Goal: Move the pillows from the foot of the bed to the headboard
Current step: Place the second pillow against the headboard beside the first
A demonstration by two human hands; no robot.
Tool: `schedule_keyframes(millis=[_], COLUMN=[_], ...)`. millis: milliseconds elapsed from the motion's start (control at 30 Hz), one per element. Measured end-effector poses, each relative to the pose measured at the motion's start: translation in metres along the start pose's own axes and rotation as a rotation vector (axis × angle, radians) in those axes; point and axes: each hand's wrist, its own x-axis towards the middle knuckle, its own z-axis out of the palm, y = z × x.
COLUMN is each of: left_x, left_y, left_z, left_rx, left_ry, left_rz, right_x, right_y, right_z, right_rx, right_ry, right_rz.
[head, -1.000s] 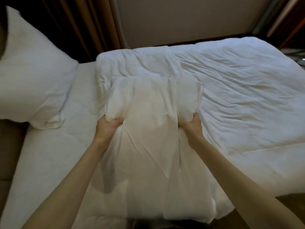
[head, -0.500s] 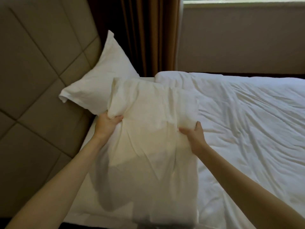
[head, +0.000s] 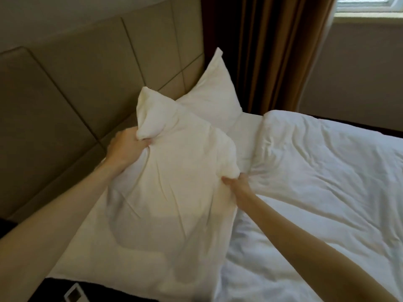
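Observation:
I hold a white pillow [head: 172, 192] with both hands, its top end tilted toward the padded beige headboard [head: 65, 101]. My left hand [head: 125, 147] grips its upper left corner, close to the headboard. My right hand [head: 236, 184] pinches its upper right edge. The pillow's lower end rests on the mattress near the bed's near corner. A second white pillow [head: 211, 97] leans upright against the headboard just behind the held one, partly hidden by it.
A rumpled white duvet [head: 316, 182] covers the bed to the right. Brown curtains [head: 261, 51] hang behind the far pillow, beside a window [head: 368, 5]. A dark surface with a small white device [head: 75, 294] sits at the lower left.
The view has swung left toward the headboard. Both hands carried the pillow from over the duvet toward the headboard, now beside the leaning pillow. The grip stays the same.

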Motion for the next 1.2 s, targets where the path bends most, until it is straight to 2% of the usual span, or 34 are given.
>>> schedule_keyframes(millis=[133,267,333,433,500,700,967,1100,1200], left_x=[0.027,0.050,0.049,0.028,0.015,0.033,0.087,0.085,0.073], left_y=[-0.032,-0.086,-0.121,-0.177,-0.205,-0.218,-0.184,-0.188,-0.209], left_z=[-0.025,0.001,0.033,0.078,0.095,0.076,-0.001,-0.009,0.005], left_rx=[0.248,0.442,0.539,0.628,0.686,0.512,0.556,0.630,0.643], left_ry=[0.053,0.077,-0.007,-0.213,-0.269,-0.256,-0.316,-0.289,-0.239], left_rz=[0.028,0.066,0.046,-0.079,-0.080,-0.048,0.029,0.115,0.052], right_x=[0.024,0.051,0.061,0.069,0.074,0.088,0.097,0.097,0.099], right_y=[0.010,0.019,0.025,0.036,0.044,0.048,0.021,0.027,0.035], right_z=[0.060,0.103,0.115,0.120,0.119,0.128,0.164,0.174,0.180], right_rx=[-0.075,-0.126,-0.202,-0.339,-0.393,-0.352,-0.258,-0.279,-0.295], right_ry=[-0.119,-0.204,-0.170,-0.088,-0.064,-0.035,0.022,-0.003,-0.015], right_rz=[0.083,0.110,0.084,0.021,0.014,0.127,0.038,0.088,0.122])
